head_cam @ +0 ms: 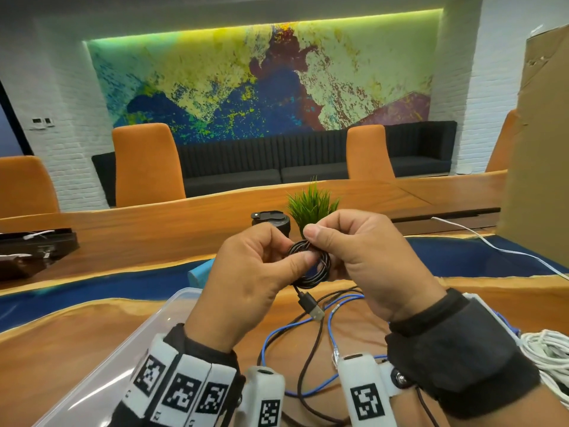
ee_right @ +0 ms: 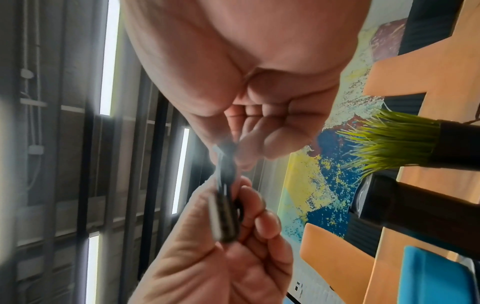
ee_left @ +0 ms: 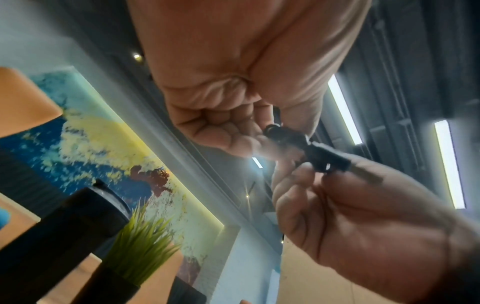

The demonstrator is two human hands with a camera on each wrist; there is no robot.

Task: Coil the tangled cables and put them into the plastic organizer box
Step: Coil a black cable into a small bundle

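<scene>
A small black cable coil (head_cam: 311, 265) is held in the air between both hands, above the table. My left hand (head_cam: 295, 251) pinches its left side with the thumb across the loops. My right hand (head_cam: 320, 241) pinches the top of the coil. The coil's USB plug (head_cam: 314, 309) dangles below it. The clear plastic organizer box (head_cam: 117, 359) lies at the lower left under my left wrist. In the left wrist view the coil (ee_left: 291, 137) sits between curled fingers with the plug (ee_left: 337, 161) beside it. The right wrist view shows the coil (ee_right: 228, 174), blurred.
Loose on the table under my hands lie a blue cable (head_cam: 331, 322) and a dark cable (head_cam: 311, 352). A white cable bundle (head_cam: 548, 349) is at the right. A potted grass plant (head_cam: 311, 204), a black tumbler (head_cam: 271, 221) and a cardboard sheet (head_cam: 538, 149) stand beyond.
</scene>
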